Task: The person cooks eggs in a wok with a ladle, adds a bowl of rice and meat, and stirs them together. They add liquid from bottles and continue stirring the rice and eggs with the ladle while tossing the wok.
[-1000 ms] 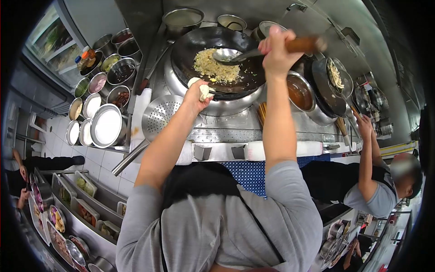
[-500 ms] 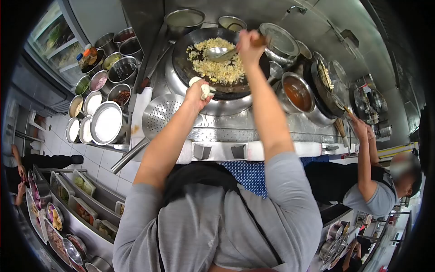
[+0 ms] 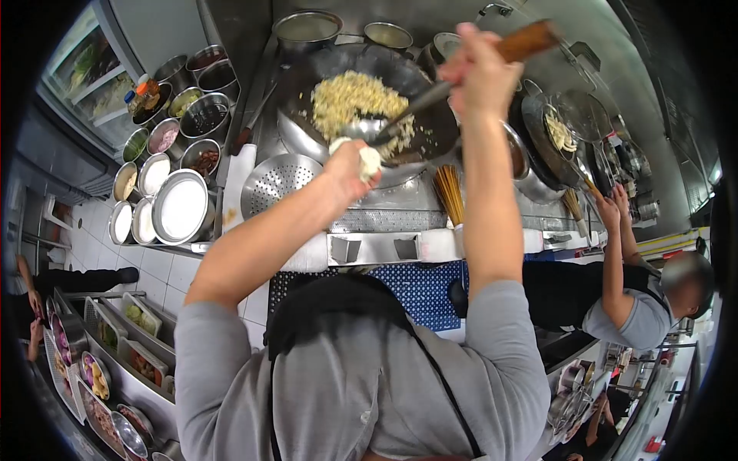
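Yellowish fried rice (image 3: 357, 96) lies in a large black wok (image 3: 419, 69), which is tilted on the stove. My left hand (image 3: 350, 170) is closed around a pale cloth (image 3: 370, 163) at the wok's near rim. My right hand (image 3: 483, 71), fingers wrapped round, grips the metal shaft of a ladle (image 3: 419, 104) just below its wooden handle (image 3: 530, 40). The ladle's bowl is down in the rice near the wok's near side. Beside my left forearm rests a perforated strainer (image 3: 278, 184).
Ingredient pots (image 3: 181, 206) stand at the left. Behind the wok are two metal pots (image 3: 307, 27). A bamboo brush (image 3: 449, 192) stands right of the wok. At the right a co-worker (image 3: 630, 307) holds another wok (image 3: 534, 138). Another person (image 3: 31, 296) is at the far left.
My right hand has moved right and up with the ladle, while its bowl moved nearer to me. My left hand shifted slightly right and down. The wok has tilted, and the bamboo brush now shows.
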{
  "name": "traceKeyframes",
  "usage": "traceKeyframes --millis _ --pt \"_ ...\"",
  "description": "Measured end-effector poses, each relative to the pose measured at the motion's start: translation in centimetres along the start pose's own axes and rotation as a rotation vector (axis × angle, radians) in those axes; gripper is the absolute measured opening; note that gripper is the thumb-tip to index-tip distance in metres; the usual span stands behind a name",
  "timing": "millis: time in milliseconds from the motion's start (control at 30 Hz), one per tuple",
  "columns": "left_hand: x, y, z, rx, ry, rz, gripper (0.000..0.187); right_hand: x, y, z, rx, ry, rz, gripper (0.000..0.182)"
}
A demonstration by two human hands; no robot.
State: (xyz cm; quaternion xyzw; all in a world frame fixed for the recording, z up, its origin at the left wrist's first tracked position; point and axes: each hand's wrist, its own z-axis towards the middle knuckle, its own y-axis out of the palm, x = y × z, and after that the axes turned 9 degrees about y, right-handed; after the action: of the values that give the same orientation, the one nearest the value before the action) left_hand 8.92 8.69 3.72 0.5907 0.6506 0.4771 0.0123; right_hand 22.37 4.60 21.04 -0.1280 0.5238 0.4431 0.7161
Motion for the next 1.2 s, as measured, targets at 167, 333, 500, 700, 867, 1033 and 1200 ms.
traceKeyframes --millis 167,333,500,700,867,1033,1200 --pt "-1.2 -2.7 4.2 0.035 0.162 -0.027 0.009 6.2 -0.1 2.3 0.210 -0.038 0.075 0.025" --pt "-6.2 -5.9 -1.6 -0.020 0.112 -0.054 0.016 0.4 1.3 5.3 0.189 -0.126 0.034 0.025" --pt "-0.3 0.3 -0.5 0.046 0.043 -0.114 0.011 -4.2 0.7 2.1 0.134 0.005 -0.266 0.026" --pt "-9.0 -6.5 0.2 -0.024 0.119 -0.083 0.019 4.0 -2.3 4.6 0.111 -0.243 0.095 0.033" --pt "-3.6 -1.1 -1.8 -0.026 0.099 -0.094 0.007 11.0 -4.8 1.4 0.157 -0.267 0.082 0.034" --pt "-3.1 -3.0 7.5 -0.023 0.088 -0.021 0.018 7.9 -2.4 -4.9 0.075 -0.079 0.095 0.032" --pt "0.1 -0.6 3.3 -0.004 0.004 -0.087 0.010 4.2 -1.3 -4.1 0.128 -0.057 0.138 0.034"
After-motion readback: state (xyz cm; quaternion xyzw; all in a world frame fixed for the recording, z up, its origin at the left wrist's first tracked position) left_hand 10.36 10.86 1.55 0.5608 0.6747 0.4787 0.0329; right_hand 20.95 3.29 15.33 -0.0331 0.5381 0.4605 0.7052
